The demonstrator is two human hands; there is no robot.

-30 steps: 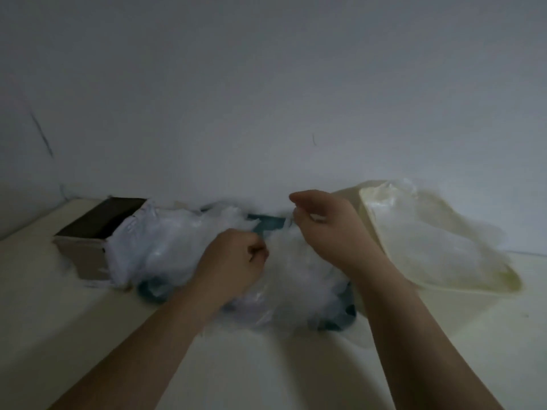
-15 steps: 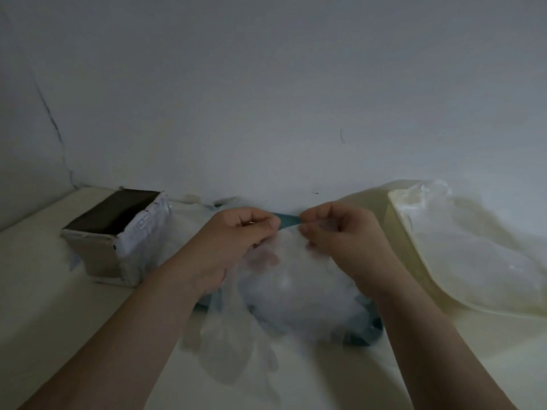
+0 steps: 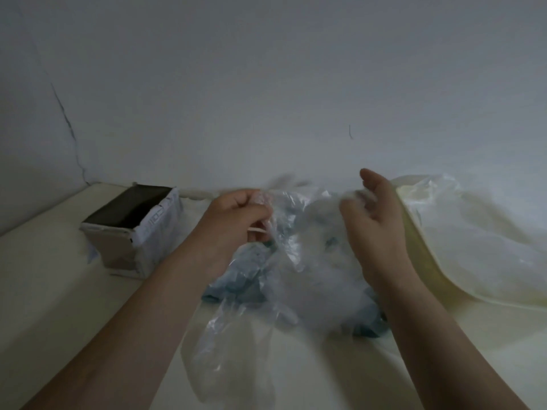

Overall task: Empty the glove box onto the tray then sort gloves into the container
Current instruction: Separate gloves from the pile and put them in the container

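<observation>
Nearest, below left hand (image 3: 236,223): one clear glove (image 3: 236,344) dangling, cuff pinched in curled fingers. Right hand (image 3: 376,220) off that cuff since half a second ago, fingers loose, holding nothing, just beside container (image 3: 420,247). Between hands: glove pile (image 3: 319,261) on teal tray (image 3: 370,328). Beyond left hand, to its left: glove box (image 3: 130,229), seemingly emptied. Reads as one glove separated, ready for carrying across to container.

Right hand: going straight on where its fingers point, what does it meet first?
Likely the clear plastic glove that the left hand pinches, beside the right hand; depth is unclear.
</observation>
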